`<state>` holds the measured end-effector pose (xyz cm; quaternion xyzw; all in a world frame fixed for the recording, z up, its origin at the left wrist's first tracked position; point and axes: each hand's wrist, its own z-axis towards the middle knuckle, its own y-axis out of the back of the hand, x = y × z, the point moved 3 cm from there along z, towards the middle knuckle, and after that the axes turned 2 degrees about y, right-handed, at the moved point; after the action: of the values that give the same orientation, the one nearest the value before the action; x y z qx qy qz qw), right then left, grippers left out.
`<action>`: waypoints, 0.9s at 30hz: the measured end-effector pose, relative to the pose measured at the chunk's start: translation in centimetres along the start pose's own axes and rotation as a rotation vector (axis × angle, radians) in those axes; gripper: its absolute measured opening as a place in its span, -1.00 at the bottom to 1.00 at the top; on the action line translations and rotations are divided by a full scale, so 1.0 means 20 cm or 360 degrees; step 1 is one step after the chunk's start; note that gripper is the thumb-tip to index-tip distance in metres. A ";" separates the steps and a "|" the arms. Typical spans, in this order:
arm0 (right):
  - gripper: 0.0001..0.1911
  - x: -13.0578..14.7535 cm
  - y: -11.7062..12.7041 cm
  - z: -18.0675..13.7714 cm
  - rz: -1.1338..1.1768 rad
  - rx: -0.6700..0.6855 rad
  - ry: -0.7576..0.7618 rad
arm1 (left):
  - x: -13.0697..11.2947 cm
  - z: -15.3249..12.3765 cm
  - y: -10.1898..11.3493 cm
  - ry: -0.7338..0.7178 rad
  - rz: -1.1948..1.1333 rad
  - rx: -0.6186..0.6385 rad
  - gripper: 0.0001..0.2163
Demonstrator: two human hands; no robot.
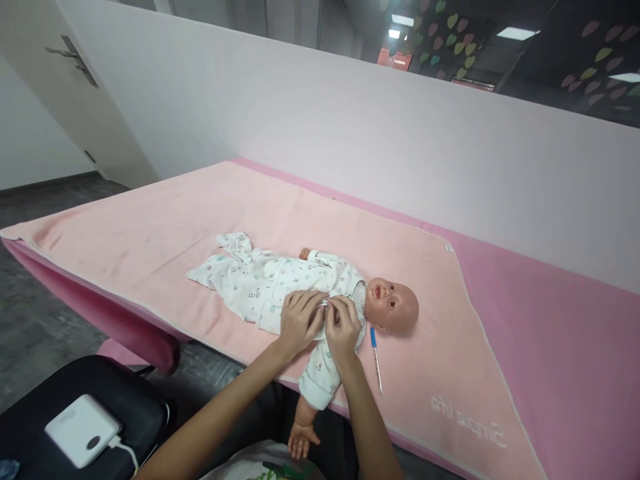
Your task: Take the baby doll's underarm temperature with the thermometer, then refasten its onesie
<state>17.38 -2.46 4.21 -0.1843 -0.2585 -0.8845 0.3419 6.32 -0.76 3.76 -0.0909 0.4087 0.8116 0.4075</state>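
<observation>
A baby doll [392,307] lies on its back, its head toward the right, dressed in a white patterned outfit [260,280]. Both of my hands meet at the doll's chest. My left hand [301,321] pinches the cloth at the front of the outfit. Close beside it, my right hand [343,327] grips the same bit of fabric with bent fingers. Whether a tie or fastener is between the fingertips I cannot make out. One doll arm [304,427] hangs over the near edge, between my forearms. A thermometer with a blue end [373,339] rests beside the doll's head.
A pale pink blanket [165,220] covers much of the pink padded bed [565,320], which stands against a white wall [400,147]. At the lower left, a black chair [135,400] holds a white power bank [83,430] with a cable. A door [75,87] is at the far left.
</observation>
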 end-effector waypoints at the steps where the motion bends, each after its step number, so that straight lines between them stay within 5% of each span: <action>1: -0.82 0.00 0.00 0.00 0.0002 0.0001 -0.0002 | 0.00 0.00 0.00 0.0002 -0.0004 0.0002 -0.75; 12: -0.80 -0.01 0.00 -0.03 0.0005 -0.0043 0.0113 | -0.01 0.00 0.01 0.0027 0.0027 0.0013 -0.78; 27: -0.79 -0.01 0.00 -0.02 -0.0056 -0.0006 -0.0071 | 0.00 0.00 0.00 -0.0001 -0.0048 -0.0018 -0.86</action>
<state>17.49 -2.48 3.76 -0.2002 -0.2675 -0.8866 0.3199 6.29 -0.82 3.80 -0.0992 0.4026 0.8076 0.4193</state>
